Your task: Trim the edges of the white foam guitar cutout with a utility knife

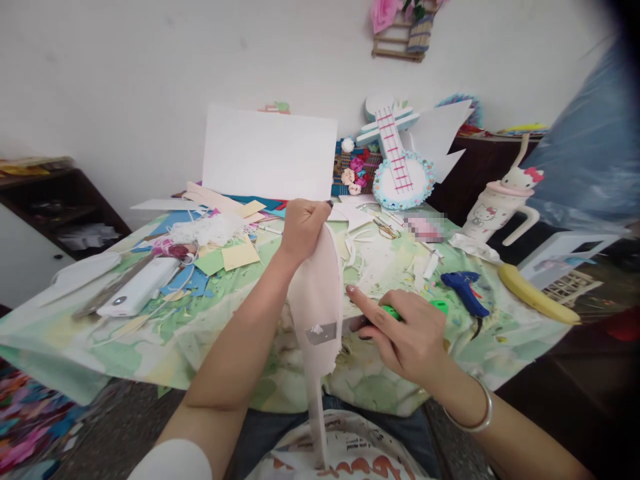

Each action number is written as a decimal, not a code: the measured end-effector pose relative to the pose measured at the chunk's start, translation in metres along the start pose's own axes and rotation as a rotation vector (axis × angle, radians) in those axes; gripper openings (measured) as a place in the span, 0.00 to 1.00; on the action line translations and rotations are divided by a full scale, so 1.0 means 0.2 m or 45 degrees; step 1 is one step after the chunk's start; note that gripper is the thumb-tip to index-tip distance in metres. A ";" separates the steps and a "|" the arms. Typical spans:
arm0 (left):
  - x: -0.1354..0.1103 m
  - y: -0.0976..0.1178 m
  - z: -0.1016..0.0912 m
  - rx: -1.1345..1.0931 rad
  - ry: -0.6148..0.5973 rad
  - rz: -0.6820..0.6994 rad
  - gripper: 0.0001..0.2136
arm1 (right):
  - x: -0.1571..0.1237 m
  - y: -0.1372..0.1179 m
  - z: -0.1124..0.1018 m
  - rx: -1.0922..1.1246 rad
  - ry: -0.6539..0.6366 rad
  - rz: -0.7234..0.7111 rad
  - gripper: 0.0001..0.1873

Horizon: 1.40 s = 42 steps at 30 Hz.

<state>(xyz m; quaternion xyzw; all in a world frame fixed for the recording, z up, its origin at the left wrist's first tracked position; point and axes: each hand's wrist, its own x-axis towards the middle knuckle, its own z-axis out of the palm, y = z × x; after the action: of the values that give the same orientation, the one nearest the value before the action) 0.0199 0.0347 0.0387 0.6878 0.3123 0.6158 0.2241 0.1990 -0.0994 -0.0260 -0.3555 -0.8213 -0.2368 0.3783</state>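
My left hand (pixel 305 228) is closed in a fist around the top of a white foam board shape (pixel 316 287). This shape is rounded above and runs down to a narrow strip near my lap. A grey patch (pixel 327 333) crosses its lower body, and its right edge looks rough near the bottom. In my right hand (pixel 415 333) is a green utility knife (pixel 440 307), with the index finger pointing forward along it. The knife's dark front end is beside the right edge of the foam board; whether the blade touches it I cannot tell.
A blue glue gun (pixel 466 292), a banana (pixel 537 295) and a cup with a straw (pixel 500 208) are on the right. At left lie a white power bank (pixel 139 287) and paper scraps (pixel 241 254). A decorated toy banjo (pixel 400 163) and a white board (pixel 270 155) stand behind.
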 end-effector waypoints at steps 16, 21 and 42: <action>-0.01 0.02 0.02 0.028 -0.027 -0.012 0.19 | 0.03 -0.02 -0.04 0.017 -0.055 0.069 0.22; -0.01 0.01 0.02 0.019 -0.037 0.011 0.19 | 0.05 -0.03 -0.04 0.007 -0.046 0.054 0.23; -0.02 0.03 0.02 0.019 -0.022 0.075 0.19 | 0.01 -0.01 -0.06 0.013 -0.022 0.045 0.22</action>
<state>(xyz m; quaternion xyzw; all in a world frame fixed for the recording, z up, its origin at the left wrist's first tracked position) 0.0251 0.0273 0.0394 0.7037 0.2946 0.6137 0.2033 0.2018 -0.1073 -0.0175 -0.3700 -0.8193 -0.2229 0.3769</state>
